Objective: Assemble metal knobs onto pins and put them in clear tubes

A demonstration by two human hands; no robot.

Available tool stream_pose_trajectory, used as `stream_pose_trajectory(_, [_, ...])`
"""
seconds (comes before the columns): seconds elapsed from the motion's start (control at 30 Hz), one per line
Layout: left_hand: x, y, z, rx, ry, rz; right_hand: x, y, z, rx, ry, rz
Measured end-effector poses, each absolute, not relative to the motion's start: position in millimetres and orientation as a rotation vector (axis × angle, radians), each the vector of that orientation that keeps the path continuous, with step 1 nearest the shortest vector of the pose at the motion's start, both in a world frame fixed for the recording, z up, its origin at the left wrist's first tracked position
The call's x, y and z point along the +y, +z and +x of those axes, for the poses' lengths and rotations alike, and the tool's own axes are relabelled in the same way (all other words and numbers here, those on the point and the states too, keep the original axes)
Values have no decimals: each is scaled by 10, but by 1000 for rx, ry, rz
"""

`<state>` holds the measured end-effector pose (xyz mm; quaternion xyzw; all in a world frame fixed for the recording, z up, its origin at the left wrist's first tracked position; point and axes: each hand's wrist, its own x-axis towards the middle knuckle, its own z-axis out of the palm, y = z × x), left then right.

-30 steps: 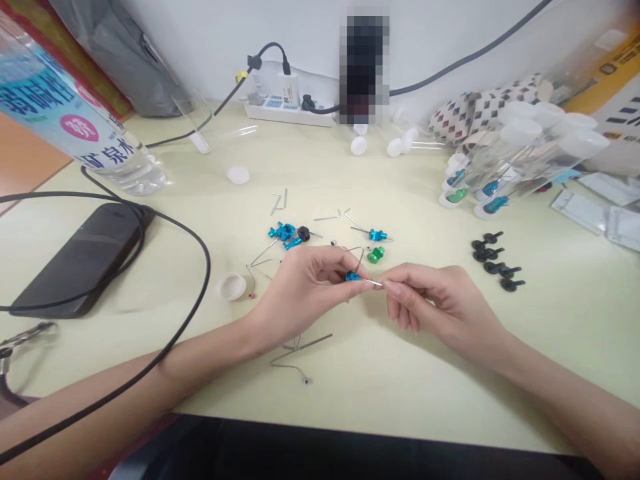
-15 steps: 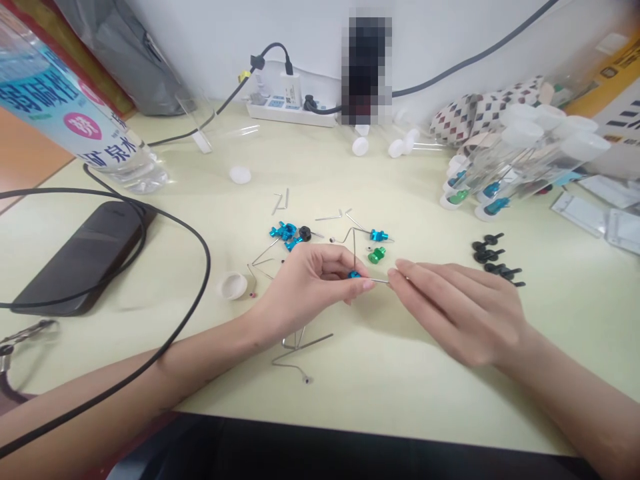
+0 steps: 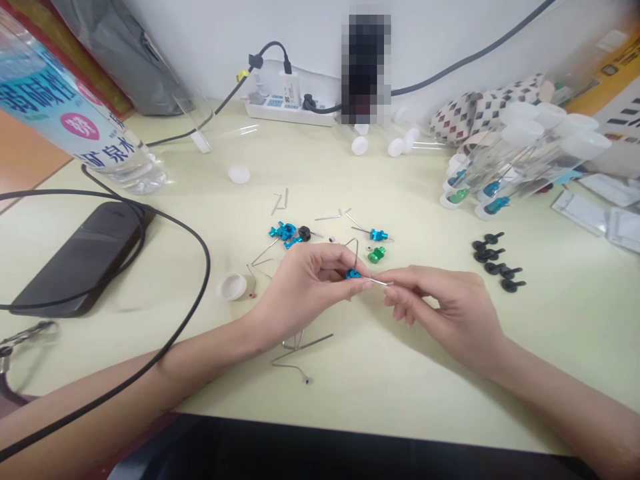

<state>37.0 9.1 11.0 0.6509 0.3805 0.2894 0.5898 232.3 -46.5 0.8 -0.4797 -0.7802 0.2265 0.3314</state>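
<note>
Head view: at frame centre the left hand (image 3: 305,293) has thumb and fingers clamped on a tiny blue anodized metal fitting (image 3: 353,274), while the right hand (image 3: 445,313) pinches a thin steel wire pin (image 3: 381,282) at its end, fingertips together. Both parts look light and stiff but easily dropped, so grip the fitting by its body and the pin close to it. A green metal fitting (image 3: 377,254) lies just above.

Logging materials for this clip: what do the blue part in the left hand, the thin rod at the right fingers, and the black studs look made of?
The blue part in the left hand looks like anodized aluminium, from its metallic sheen. The thin rod looks like bare steel, thin and silver-bright. The black studs seem matte plastic or rubber; their dull surface leaves it open.
</note>
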Motion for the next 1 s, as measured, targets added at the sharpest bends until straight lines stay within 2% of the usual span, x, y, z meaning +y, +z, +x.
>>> stream_pose_trajectory(0.07, [93,102,369,883,676,1522,-464,7,2305,-1928,775,-1278])
stream_pose_trajectory(0.1, [94,96,368,881,673,1520,-457,0,2307,-1922,755,-1286])
stream_pose_trajectory(0.33, [123,89,355,880,672,1466,-368,-29,2454,-2373,-311,-951])
stream_pose_trajectory(0.5, [137,100,354,891,682,1462,-375,31,2534,-2482,-696,-830])
stream_pose_trajectory(0.7, [112,74,369,882,655,1474,-391,52,2494,-2472,-657,-828])
stream_pose_trajectory(1.0, [95,71,368,880,658,1531,-369,-10,2416,-2377,-75,-1258])
